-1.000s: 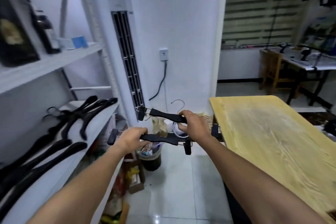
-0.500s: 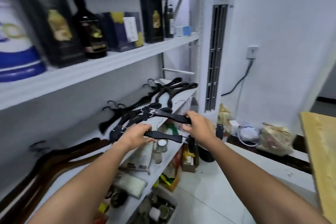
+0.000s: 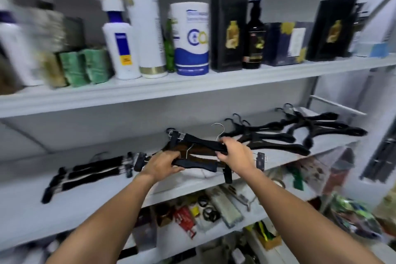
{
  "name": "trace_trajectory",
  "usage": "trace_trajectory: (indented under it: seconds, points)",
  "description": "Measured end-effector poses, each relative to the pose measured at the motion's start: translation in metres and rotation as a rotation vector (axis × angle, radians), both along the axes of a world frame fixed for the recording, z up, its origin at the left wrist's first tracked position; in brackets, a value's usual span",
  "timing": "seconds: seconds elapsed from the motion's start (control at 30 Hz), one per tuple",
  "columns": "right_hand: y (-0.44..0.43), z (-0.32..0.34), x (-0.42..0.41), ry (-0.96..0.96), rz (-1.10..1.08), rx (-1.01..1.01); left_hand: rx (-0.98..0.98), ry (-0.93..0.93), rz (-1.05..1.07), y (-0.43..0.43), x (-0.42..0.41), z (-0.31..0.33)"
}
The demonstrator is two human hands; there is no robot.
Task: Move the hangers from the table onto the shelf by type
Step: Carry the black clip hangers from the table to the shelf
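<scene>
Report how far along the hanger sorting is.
Done: clip hangers piled at the left of the shelf, black plastic hangers at right. In hand: the left hand grips one clip hanger, the right hand another. Left: setting both down; the table is out of view.

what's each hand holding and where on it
Left hand grips the lower clip hanger on its bar's left part; right hand grips the upper clip hanger mid-bar.
</scene>
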State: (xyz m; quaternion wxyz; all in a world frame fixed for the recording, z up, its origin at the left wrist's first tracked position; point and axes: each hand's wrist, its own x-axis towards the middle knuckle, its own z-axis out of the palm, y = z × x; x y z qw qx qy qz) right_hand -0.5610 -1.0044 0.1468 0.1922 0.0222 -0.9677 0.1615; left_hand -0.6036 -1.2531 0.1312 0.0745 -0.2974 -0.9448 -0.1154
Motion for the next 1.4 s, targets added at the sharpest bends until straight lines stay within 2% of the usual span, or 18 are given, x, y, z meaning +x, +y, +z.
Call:
trace_trajectory:
  seconds: [0.23,0.63,1.03,1.4]
  points:
    - [-0.086,-0.01,-0.005,0.029,0.22,-0.009,-0.015,-0.058,0.28,-0.09,0.043,-0.019]
    - [-0.188,-0.029,-0.005,-0.074,0.271,0.025,-0.079,-0.089,0.466,-0.205,0.085,-0.049]
    - [-0.289,-0.044,-0.049,-0.034,0.205,-0.033,-0.011,-0.12,0.416,-0.308,0.043,-0.058]
    - [-0.323,-0.057,-0.072,-0.086,0.109,-0.045,0.008,-0.158,0.352,-0.346,-0.003,-0.078]
